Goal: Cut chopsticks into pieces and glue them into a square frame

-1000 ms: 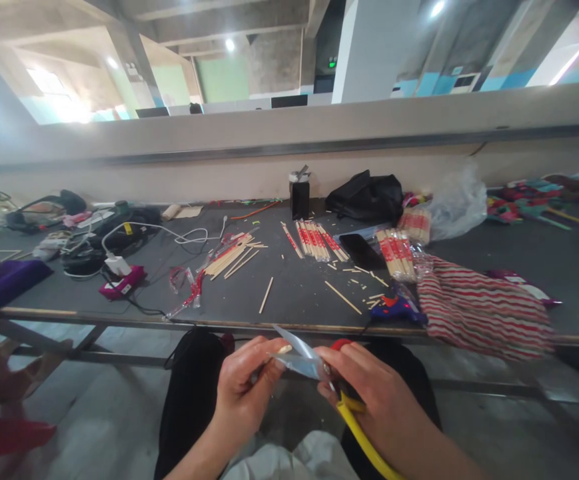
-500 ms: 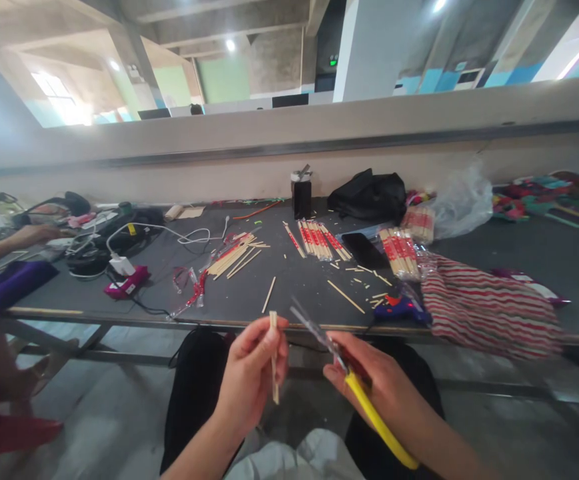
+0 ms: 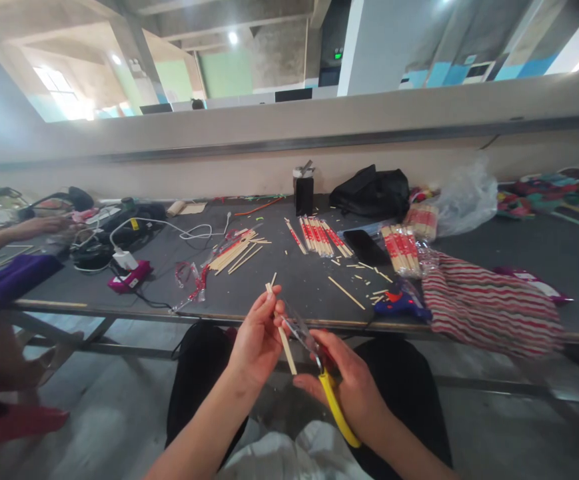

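Watching this through the head cam from my end, going left to right. Far left, a co-worker's arm (image 3: pixel 32 230) reaches over the table clutter, well apart from my work. Then there's a magenta power strip (image 3: pixel 130 277) with a white charger (image 3: pixel 125 259) in it, cable trailing across the table; a sleeve catching that could drag stuff around. Next, crumpled red-and-clear wrappers (image 3: pixel 198 285) sit beside a fan of bare chopsticks (image 3: pixel 232 257), so trash could easily get mixed in with the good sticks.

Near middle, my left hand (image 3: pixel 260 330) has a pinch on bare wooden chopsticks (image 3: pixel 288 350), tilted over the near table edge and my lap. The grip's only fingertips, so a twist could let them slide out and drop to the floor. My right hand (image 3: pixel 345 377) is wrapped around yellow-handled scissors (image 3: pixel 336 408), blades pointing at the left fingers. They're too blurred to tell if they touch; a slip there would mean a nicked finger.

Right of that, short stick offcuts (image 3: pixel 369 270) lie by a black phone (image 3: pixel 364 247) and a blue glue gun (image 3: pixel 403 307). The gun's close to the near edge, so I reckon an elbow bump or cord snag could tip it off.
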Available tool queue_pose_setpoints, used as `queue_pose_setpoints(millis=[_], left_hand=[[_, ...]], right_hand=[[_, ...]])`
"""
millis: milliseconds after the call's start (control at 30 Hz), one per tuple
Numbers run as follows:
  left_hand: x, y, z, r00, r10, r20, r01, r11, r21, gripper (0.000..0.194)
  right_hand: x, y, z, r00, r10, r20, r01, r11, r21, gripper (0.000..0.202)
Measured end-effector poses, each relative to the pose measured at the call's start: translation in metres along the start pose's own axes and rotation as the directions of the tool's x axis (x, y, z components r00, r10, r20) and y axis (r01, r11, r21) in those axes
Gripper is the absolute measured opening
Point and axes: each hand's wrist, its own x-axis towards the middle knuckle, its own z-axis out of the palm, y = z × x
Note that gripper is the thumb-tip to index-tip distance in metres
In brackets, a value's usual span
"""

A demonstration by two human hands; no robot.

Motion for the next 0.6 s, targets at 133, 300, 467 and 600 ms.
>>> queue_pose_setpoints(millis=[133,300,467,600], left_hand=[[-0.0006,-0.003,-0.0009,1.0,0.02,0.001,-0.02,1.0,0.011,0.023],[-0.0018,-0.0047,0.0017,1.0,0.02,0.017,-0.02,1.0,0.011,0.024],[0.0005,-0.0063,0.0042,0.997,0.026,0.068,-0.027,0.999,0.026,0.023],[-0.0009,-0.0078,0.0081,0.994,0.022,0.103,-0.029,0.998,0.061,0.026]], right_hand=[[-0.0007,0.0046,0.0036,1.0,0.0,-0.017,0.0,1.0,-0.025,0.046],[-0.0023,0.0055,0.0048,0.999,0.033,-0.025,-0.033,0.999,0.003,0.047],[-0.0026,0.0062,0.0043,0.995,0.102,-0.018,-0.101,0.994,0.04,0.049],[-0.0032,0.0075,0.0046,0.992,0.129,0.005,-0.129,0.99,0.061,0.049]])
